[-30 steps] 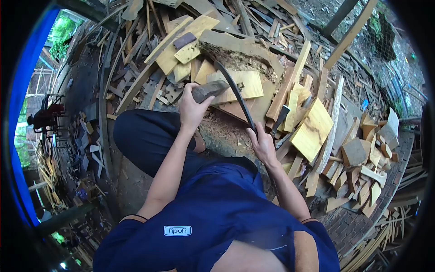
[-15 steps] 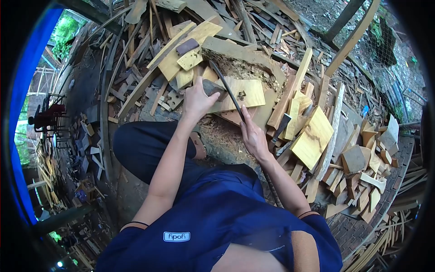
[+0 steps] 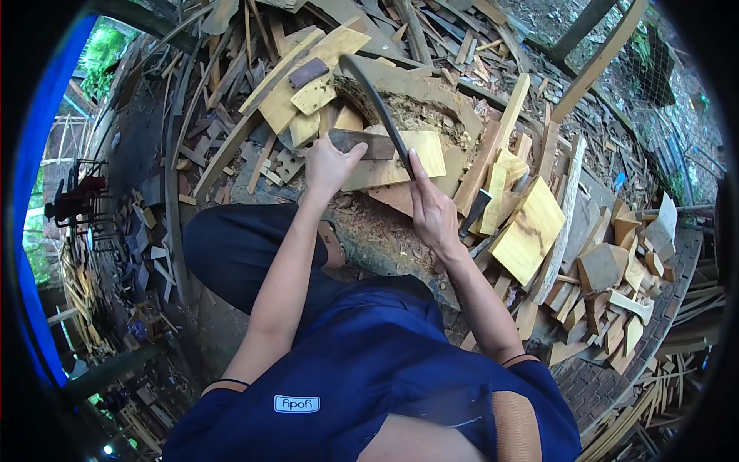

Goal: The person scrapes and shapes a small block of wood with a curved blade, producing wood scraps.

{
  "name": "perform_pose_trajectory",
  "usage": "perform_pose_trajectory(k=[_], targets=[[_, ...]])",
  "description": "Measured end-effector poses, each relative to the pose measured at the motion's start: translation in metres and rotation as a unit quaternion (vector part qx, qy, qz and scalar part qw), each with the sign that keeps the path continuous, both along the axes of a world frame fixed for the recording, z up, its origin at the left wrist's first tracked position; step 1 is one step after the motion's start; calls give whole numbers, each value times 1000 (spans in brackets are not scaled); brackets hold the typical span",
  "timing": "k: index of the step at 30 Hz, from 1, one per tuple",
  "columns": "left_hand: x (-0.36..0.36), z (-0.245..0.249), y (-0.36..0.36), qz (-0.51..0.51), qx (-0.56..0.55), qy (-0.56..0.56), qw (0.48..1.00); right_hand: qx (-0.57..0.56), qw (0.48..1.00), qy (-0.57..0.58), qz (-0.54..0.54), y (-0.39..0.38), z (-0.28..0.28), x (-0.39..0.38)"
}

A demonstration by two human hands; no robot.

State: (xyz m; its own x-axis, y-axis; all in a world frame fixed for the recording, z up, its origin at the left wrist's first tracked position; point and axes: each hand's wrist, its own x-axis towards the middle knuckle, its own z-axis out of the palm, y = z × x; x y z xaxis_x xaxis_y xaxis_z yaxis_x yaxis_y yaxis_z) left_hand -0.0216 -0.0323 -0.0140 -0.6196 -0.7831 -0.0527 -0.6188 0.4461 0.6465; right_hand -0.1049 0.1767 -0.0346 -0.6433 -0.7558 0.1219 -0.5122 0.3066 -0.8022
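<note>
Handle of curved blade (image 3: 379,104) unseen inside right hand (image 3: 431,212)

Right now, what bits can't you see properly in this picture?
1. Head view: the handle of the curved blade is hidden inside the right hand.
2. Head view: the near end of the dark wood piece is covered by the left hand.
3. Head view: where blade crosses wood, contact cannot be told.
4. Head view: the dark tool among the yellow boards is too small to identify.
</note>
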Motion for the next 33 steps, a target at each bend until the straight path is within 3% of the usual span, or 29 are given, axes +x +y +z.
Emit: perform_pose_trajectory(k=[1, 3, 10, 13, 15, 17, 19, 21, 22, 25, 27, 28, 33], targets=[[-1, -1, 1, 1, -2, -2, 1000, 56, 998, -16, 3, 3, -7, 2], [-6, -5, 10, 23, -5, 102, 995, 57, 998, -22, 1, 8, -13, 6], [-6, 15, -6, -22, 40, 31, 998, 46, 998, -40, 1, 12, 4, 1], [-6, 10, -9, -12, 9, 22, 1000, 27, 999, -45, 9, 0, -5, 2], [-5, 4, -15, -21, 24, 24, 999, 92, 995, -33, 31, -6, -16, 2], [0, -5, -16, -37, 24, 55, 998, 64, 997, -20, 26, -11, -16, 4], [1, -2, -20, -42, 75, 31, 996, -36, 999, -3, 23, -17, 9, 0], [0, -1, -18, -37, 73, 14, 997, -8, 999, -18, 28, -22, 38, -3], [-1, 5, -13, -35, 66, 19, 997, -62, 998, 6, 15, -25, 48, -3], [-2, 4, -10, -38, 61, 41, 997, -136, 990, 37, -2, -27, 46, 0], [-5, 2, -5, -26, -8, 22, 999, -20, 1000, 14, 13, -18, 22, 3], [-5, 4, -6, -26, 26, 18, 999, 107, 993, 38, 29, -13, -3, 3], [-16, 12, 8, -30, 19, 1, 999, 112, 993, -40, 22, -3, -12, -4]])
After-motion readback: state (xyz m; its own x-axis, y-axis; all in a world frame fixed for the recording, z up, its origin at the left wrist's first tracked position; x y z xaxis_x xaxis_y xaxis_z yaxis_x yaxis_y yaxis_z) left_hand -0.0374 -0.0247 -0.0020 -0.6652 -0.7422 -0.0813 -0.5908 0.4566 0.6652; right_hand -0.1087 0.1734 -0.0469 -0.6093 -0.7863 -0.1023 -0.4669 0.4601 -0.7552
